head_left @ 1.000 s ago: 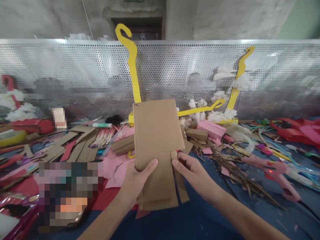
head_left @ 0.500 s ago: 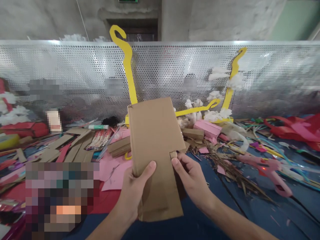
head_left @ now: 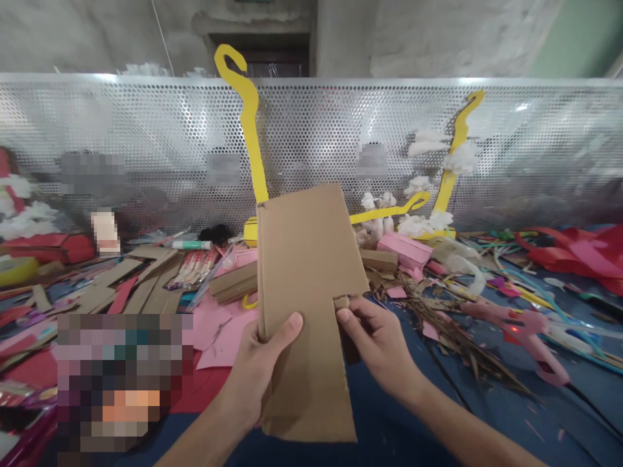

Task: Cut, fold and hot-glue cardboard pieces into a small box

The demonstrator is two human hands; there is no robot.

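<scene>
The surface was a blue table, bare below and between my hands, with craft scrap crowding both sides. Beyond my hands a perforated metal screen spanned the view, and behind it rose a grey concrete wall with a dark opening.

The notched cardboard panel was held up between my hands, over the table. My left hand gripped its left edge, thumb flat on the face. My right hand pinched a narrow cardboard strip between thumb and fingers at the notch.

Right of my right hand lay dry stems and, farther out, a pink hot glue gun with a red light lit. Pink paper sheets lay just left of my left hand; a green-and-white marker lay farther off on that side. A yellow hooked cutout stood beyond my left hand.

The panel hid my left fingers and the foot of that cutout. My right hand covered much of the strip, whose lower part was dark and indistinct. A pixelated patch left of my left hand concealed whatever lay beneath. The glue gun's cord ran out of frame.
</scene>
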